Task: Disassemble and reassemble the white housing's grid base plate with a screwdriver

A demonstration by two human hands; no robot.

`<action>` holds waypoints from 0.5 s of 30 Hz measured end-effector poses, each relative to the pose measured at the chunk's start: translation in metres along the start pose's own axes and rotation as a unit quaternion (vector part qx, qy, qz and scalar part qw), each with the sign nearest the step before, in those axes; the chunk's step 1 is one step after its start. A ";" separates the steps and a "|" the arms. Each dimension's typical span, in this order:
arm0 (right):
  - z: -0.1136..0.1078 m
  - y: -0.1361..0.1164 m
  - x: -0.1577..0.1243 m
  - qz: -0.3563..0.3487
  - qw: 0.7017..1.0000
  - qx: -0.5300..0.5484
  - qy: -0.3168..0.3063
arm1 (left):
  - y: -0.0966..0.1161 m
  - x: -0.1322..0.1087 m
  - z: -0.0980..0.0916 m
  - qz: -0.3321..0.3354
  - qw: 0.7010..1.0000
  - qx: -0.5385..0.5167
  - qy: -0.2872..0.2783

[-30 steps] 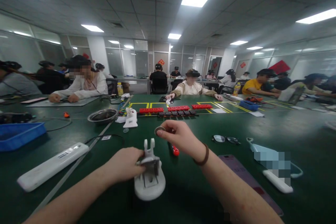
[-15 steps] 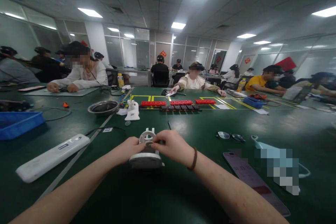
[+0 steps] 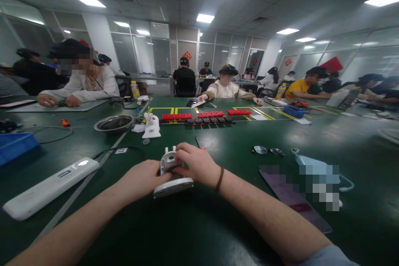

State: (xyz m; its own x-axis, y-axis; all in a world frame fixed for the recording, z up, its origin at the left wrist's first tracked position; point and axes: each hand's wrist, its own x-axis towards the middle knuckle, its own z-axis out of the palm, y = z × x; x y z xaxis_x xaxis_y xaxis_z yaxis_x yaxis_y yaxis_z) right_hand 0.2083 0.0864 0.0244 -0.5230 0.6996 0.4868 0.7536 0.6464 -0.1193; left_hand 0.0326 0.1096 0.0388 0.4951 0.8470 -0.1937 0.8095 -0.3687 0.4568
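A white plastic bracket with an oval base (image 3: 173, 186) stands tilted on the green table, in front of me. My left hand (image 3: 141, 178) grips its base and lower body from the left. My right hand (image 3: 195, 164) is closed over the bracket's upper part, fingers pressed on a round piece there that I can barely see. A red-handled screwdriver (image 3: 198, 144) lies on the table just behind my right hand.
A white power strip (image 3: 50, 187) lies at the left, a steel bowl (image 3: 114, 123) and a second white bracket (image 3: 151, 126) farther back. Glasses (image 3: 267, 150), a phone (image 3: 293, 197) and a face mask (image 3: 314, 168) lie at the right. A blue bin (image 3: 14, 144) sits far left. Other people work around the table.
My right hand, which held a ring above the table, has come down onto the bracket's top. The bracket has been tipped from lying flat to standing tilted.
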 end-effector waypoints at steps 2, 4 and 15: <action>-0.002 -0.002 0.000 0.036 0.999 0.012 0.000 | 0.002 -0.001 0.000 -0.005 1.000 0.001 -0.002; -0.005 -0.004 0.000 0.058 0.998 0.032 -0.003 | 0.002 -0.001 0.001 -0.002 1.000 -0.008 -0.002; -0.009 -0.009 -0.001 0.114 0.988 0.016 -0.101 | 0.009 -0.004 0.004 -0.007 0.997 0.076 0.010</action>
State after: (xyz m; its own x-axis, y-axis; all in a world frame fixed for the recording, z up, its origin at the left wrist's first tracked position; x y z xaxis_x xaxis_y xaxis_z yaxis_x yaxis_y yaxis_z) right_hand 0.2054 0.0768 0.0328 -0.4115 0.8729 0.2621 0.8500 0.4714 -0.2352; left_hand 0.0387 0.1012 0.0399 0.4788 0.8592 -0.1803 0.8550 -0.4097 0.3180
